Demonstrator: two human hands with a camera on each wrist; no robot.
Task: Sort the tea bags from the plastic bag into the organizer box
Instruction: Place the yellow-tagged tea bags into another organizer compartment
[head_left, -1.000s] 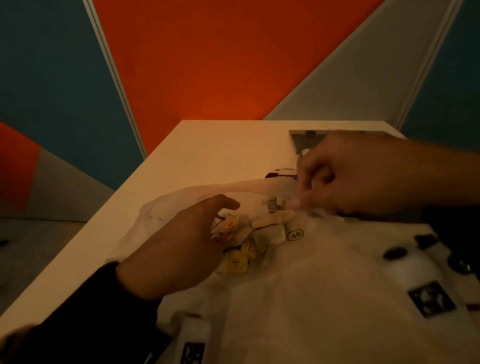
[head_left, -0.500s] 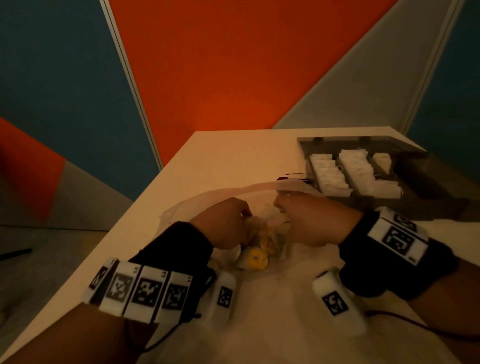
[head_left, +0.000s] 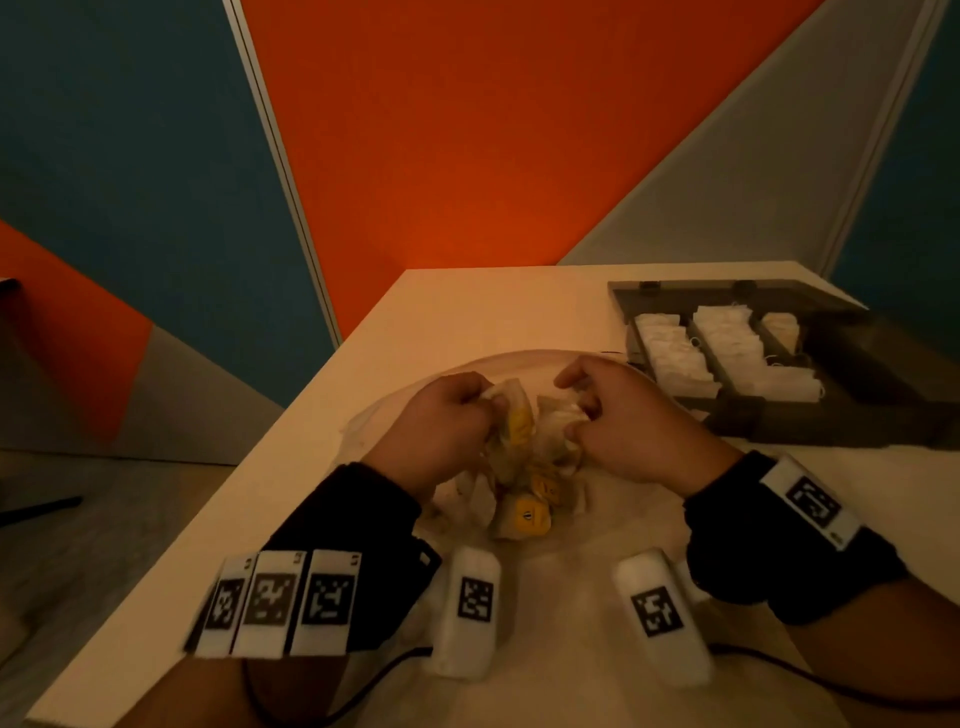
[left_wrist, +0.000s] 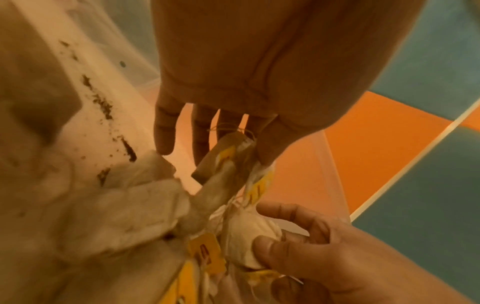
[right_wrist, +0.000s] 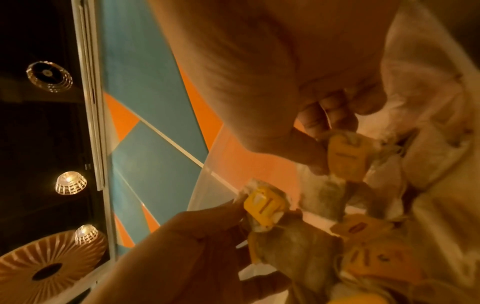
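A clear plastic bag (head_left: 395, 410) lies open on the table with a tangled pile of tea bags (head_left: 524, 499), white pouches with yellow tags. My left hand (head_left: 488, 410) pinches one tea bag (head_left: 514, 415) at the pile's top left; the left wrist view shows it under my fingers (left_wrist: 200, 139). My right hand (head_left: 571, 415) grips another tea bag (head_left: 558, 410) just to the right; its yellow tag (right_wrist: 342, 156) shows in the right wrist view. Strings tie both bags to the pile. The grey organizer box (head_left: 737, 410) stands open at the back right, with rows of white tea bags (head_left: 675, 348) in its compartments.
The table's left edge (head_left: 291, 431) runs diagonally beside the plastic bag, with floor beyond it. Loose tea crumbs (left_wrist: 103, 107) lie inside the bag. Orange, blue and grey wall panels rise behind the table. Bare tabletop (head_left: 493, 312) lies beyond the bag, left of the box.
My right hand has come back from the far side of the bag to the pile. Both hands now hold tea bags, raised a little and drawn slightly apart.
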